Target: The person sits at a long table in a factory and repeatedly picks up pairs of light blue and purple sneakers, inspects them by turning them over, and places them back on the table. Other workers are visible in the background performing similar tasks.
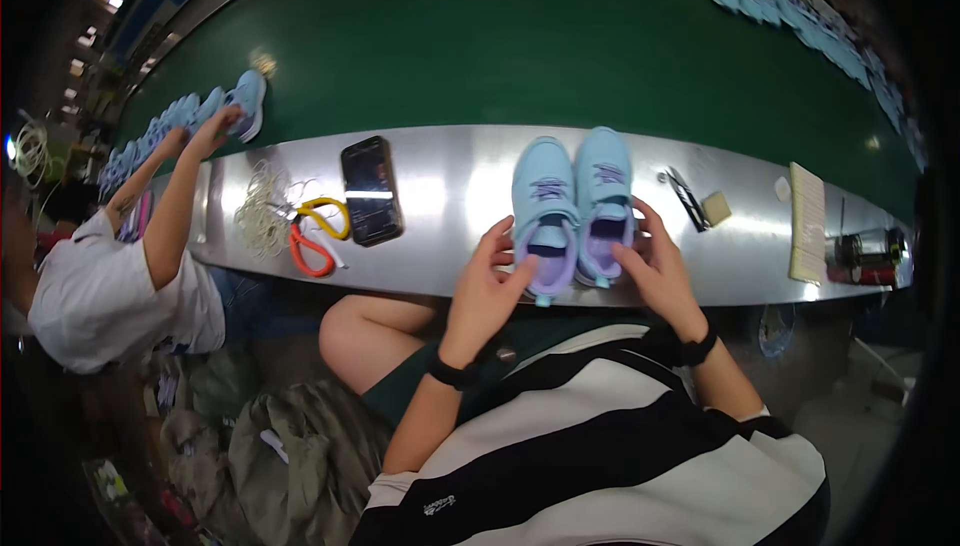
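Observation:
Two light blue sneakers with purple laces and lilac lining stand side by side on the metal ledge, toes pointing away from me. My left hand is closed around the heel of the left sneaker, its thumb at the collar. On the right sneaker, my right hand grips the heel the same way, thumb over the collar edge. Both shoes' heels face me, close to the ledge's near edge.
Left on the metal ledge lie a phone, scissors with orange and yellow handles and tangled cords. Right are black snips, a beige block and a paper pad. Beyond, sneakers line the green belt; a co-worker handles some.

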A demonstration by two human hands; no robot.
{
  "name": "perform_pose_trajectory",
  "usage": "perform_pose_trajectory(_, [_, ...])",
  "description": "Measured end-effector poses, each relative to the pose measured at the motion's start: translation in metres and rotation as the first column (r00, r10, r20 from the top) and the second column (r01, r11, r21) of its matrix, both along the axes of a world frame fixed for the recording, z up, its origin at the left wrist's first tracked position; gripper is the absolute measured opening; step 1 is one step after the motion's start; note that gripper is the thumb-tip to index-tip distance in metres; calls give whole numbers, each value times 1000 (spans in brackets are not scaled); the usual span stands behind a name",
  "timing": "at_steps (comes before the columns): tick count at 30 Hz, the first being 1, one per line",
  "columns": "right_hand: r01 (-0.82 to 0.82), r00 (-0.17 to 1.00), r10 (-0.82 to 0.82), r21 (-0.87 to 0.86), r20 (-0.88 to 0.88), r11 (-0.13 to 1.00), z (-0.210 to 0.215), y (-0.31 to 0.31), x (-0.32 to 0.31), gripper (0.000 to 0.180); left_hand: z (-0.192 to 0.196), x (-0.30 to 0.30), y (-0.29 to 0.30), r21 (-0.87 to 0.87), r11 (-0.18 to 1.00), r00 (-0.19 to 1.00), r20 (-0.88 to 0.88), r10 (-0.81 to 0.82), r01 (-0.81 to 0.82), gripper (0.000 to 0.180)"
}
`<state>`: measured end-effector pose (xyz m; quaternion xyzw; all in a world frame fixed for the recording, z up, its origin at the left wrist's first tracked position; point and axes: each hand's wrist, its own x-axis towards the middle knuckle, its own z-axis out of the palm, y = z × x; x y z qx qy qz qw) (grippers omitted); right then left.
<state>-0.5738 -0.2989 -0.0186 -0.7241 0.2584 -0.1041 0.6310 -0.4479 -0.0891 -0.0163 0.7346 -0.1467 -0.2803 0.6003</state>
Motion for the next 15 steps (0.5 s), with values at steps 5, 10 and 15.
perform_pose_trajectory(5, [32, 996, -66, 416, 67, 909, -5, -12, -9, 55, -10, 11, 11, -306, 951, 944, -327, -54, -52, 48])
perform_pose_trajectory(10, [31, 989, -117, 653, 88, 757, -9, 10, -11, 57, -11, -9, 10, -423, 885, 862, -505, -51, -195, 54])
perform_pose_trajectory(15, [-7, 962, -161, 612, 219, 791, 3, 15, -6, 67, -6, -9, 12, -529, 786, 853, -522, -4, -320, 53])
